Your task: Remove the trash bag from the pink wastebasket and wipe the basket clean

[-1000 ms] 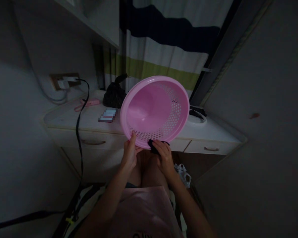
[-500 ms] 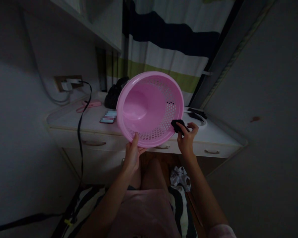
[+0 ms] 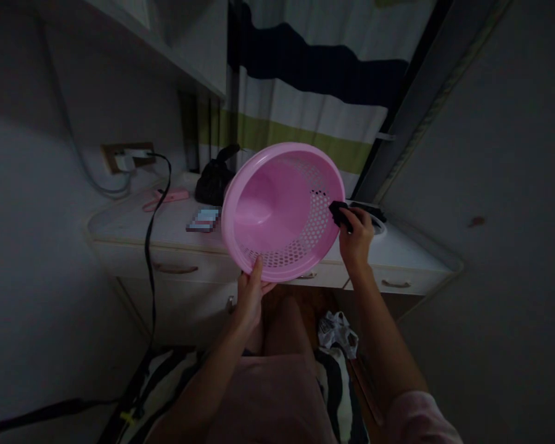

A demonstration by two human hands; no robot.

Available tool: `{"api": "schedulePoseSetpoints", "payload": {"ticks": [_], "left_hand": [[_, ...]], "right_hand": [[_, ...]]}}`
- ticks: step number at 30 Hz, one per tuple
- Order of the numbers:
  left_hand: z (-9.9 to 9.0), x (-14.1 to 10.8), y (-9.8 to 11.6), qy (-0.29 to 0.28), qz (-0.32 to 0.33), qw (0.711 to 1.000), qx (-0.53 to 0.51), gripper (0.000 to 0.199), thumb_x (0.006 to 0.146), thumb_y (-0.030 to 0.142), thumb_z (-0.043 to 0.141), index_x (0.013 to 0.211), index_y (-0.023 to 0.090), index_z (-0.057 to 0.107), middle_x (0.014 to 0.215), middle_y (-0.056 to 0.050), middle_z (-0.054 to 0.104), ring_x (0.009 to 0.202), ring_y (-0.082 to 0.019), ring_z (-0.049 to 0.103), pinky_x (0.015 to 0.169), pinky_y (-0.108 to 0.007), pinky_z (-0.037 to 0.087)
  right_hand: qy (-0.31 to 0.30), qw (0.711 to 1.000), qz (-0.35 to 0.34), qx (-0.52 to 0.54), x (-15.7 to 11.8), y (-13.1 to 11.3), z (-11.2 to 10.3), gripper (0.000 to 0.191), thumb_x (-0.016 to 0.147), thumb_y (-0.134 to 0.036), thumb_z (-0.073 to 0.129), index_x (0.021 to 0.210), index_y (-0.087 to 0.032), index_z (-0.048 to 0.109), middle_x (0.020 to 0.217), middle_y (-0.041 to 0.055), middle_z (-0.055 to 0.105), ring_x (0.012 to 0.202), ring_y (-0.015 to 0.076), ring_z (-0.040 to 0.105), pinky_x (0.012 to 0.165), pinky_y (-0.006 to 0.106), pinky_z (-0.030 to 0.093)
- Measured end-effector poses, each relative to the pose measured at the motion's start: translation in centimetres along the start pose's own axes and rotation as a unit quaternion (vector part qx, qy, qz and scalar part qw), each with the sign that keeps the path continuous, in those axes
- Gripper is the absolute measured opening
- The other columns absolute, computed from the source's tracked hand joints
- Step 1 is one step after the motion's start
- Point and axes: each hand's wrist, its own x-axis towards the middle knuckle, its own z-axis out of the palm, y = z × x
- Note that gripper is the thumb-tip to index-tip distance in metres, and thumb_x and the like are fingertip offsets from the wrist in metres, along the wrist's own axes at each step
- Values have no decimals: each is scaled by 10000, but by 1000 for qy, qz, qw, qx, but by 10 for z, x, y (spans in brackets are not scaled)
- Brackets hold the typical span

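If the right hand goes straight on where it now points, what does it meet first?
Likely the pink basket: its rim is beside the black cloth in the right hand; depth is unclear.

A: Which object does each hand hold?
B: Left hand (image 3: 250,296): near rim of a tilted pink basket (image 3: 263,203), perforated, its mouth facing the viewer. Right hand (image 3: 357,237): black cloth (image 3: 340,216), at the basket's right rim.
A: And the surroundings?
B: Beyond, a striped curtain (image 3: 282,92); left, a black bag (image 3: 211,182) upon the white desk (image 3: 411,250); near right, a plastic bag (image 3: 337,333) on the floor (image 3: 305,299).
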Motion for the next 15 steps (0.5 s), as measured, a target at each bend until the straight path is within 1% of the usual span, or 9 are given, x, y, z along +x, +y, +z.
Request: {"api": "schedulePoseSetpoints", "payload": {"ticks": [2, 4, 6, 7, 9, 12, 15], "left_hand": [[-1, 0, -3, -7, -1, 1000, 9, 483, 787, 418, 588, 1182, 151, 511, 1231, -149, 585, 1018, -262, 622, 810, -434, 537], [-1, 1, -4, -16, 0, 1000, 17, 494, 785, 437, 585, 1171, 137, 517, 1220, -161, 590, 1016, -265, 623, 810, -434, 536], [0, 1, -5, -17, 2, 1000, 20, 492, 784, 456, 579, 1149, 130, 528, 1232, -167, 581, 1021, -268, 620, 812, -433, 535], [1, 1, -4, -17, 3, 1000, 20, 489, 784, 461, 576, 1142, 130, 533, 1240, -167, 575, 1026, -267, 618, 813, -431, 534], [2, 1, -3, -16, 5, 1000, 21, 485, 786, 464, 572, 1136, 130, 538, 1229, -168, 584, 1027, -264, 617, 813, -427, 533], [3, 2, -2, -7, 2, 1000, 30, 476, 780, 446, 588, 1120, 114, 555, 1155, -176, 626, 1006, -261, 627, 812, -425, 532], [3, 2, -2, 11, 2, 999, 40, 463, 763, 426, 615, 1090, 100, 577, 1104, -180, 649, 981, -261, 638, 815, -433, 529]], "right_hand": [[-3, 1000, -19, -8, 15, 2, 1, 368, 737, -92, 451, 1023, -207, 652, 1070, 105, 522, 1013, 236, 495, 895, 447, 419], [-5, 999, -29, -23, 24, 3, 2, 356, 736, -86, 454, 1005, -200, 657, 1075, 107, 515, 1025, 237, 484, 909, 441, 409], [-11, 999, -30, -40, 23, 4, 3, 344, 735, -83, 457, 989, -196, 661, 1062, 103, 518, 1021, 235, 481, 914, 436, 407], [-18, 998, -29, -46, 18, 5, 4, 339, 735, -84, 458, 985, -190, 661, 1050, 102, 521, 1013, 234, 483, 910, 435, 411], [-42, 998, -23, -50, 1, 8, 5, 328, 738, -94, 461, 988, -172, 659, 1028, 108, 527, 990, 234, 489, 893, 434, 424], [-84, 996, -7, -42, -37, 12, 7, 323, 757, -122, 458, 1014, -157, 651, 1014, 121, 535, 968, 237, 497, 870, 434, 443], [-96, 995, 18, -32, -71, 12, 8, 311, 775, -145, 459, 1021, -159, 649, 1005, 122, 540, 953, 234, 511, 857, 433, 457]]}}
